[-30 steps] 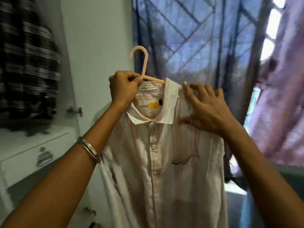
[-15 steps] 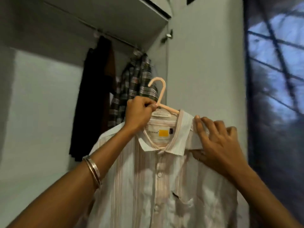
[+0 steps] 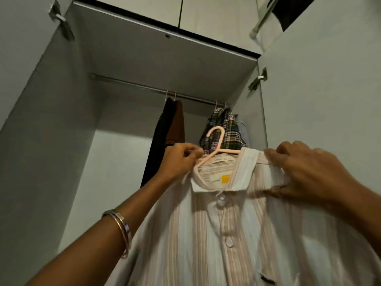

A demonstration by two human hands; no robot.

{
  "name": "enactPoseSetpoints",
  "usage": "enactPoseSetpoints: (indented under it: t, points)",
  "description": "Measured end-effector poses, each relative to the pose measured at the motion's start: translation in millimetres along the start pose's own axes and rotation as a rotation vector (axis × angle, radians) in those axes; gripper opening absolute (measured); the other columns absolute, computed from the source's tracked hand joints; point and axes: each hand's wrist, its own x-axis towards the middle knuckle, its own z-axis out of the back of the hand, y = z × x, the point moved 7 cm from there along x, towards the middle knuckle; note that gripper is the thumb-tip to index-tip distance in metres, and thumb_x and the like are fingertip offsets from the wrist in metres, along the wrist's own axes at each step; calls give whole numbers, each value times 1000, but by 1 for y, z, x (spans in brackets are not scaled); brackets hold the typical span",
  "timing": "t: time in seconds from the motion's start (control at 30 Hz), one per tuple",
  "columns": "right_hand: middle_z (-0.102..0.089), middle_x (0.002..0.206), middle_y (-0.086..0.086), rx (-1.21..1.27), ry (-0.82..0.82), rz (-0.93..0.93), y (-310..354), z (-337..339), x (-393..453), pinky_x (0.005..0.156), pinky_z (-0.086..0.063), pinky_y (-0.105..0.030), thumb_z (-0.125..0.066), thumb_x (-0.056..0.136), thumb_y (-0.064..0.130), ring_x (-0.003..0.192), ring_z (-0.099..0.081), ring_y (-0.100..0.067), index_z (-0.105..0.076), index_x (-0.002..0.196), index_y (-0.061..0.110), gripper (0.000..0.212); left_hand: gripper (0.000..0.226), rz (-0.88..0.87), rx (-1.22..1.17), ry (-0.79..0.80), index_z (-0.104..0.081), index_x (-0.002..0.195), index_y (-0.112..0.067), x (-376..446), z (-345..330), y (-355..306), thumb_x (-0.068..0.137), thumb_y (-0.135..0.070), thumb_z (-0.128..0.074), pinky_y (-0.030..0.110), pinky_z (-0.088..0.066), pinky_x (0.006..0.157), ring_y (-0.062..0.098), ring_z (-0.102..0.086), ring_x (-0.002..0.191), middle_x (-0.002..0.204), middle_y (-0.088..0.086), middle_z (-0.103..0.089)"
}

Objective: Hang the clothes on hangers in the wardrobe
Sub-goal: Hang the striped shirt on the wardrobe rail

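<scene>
A white shirt with pale pink stripes (image 3: 226, 234) hangs on a pink plastic hanger (image 3: 216, 145), held up in front of the open wardrobe. My left hand (image 3: 181, 159) grips the hanger's left arm just below the hook. My right hand (image 3: 309, 174) pinches the shirt's collar and right shoulder. The hanger's hook is free, well below the metal rail (image 3: 144, 87) that runs across the wardrobe's top.
On the rail hang a dark garment with a brown one (image 3: 169, 129) and, at the right end, a plaid shirt (image 3: 226, 129). The rail's left half is bare. Open wardrobe doors (image 3: 321, 96) stand at both sides, with a shelf panel (image 3: 165, 56) above.
The view has swung from the window to the wardrobe's inside. Both hands have carried the shirt on its hanger up toward the rail, keeping their hold.
</scene>
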Motion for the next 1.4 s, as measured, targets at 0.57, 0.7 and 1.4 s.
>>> enactPoseSetpoints:
  t: [0.57,0.7,1.4]
  points:
    - [-61,117,-1,-378,-113,-73,57,7,231,71,-37,-35,-71,69,62,109,-59,-27,-57,108,28,54,62,-53,1018,-182,-29,141,-45,140,6,128,87,-46,-60,70,-28,98,46,-25,134,152,16,-6]
    - [-60,114,-2,-344,-150,-119,74,-24,284,71,-36,-37,-71,75,51,108,-55,-27,-55,113,27,48,27,86,1164,-371,-65,104,-23,143,35,142,81,-37,-67,78,-19,97,43,-33,130,136,15,-36]
    - [-58,123,0,-309,-235,-269,74,-94,455,93,-37,-48,-64,85,45,115,-47,-29,-56,118,28,38,28,-531,887,-125,-61,114,-11,230,-3,159,92,-21,-48,40,-47,90,25,-48,108,121,9,-48]
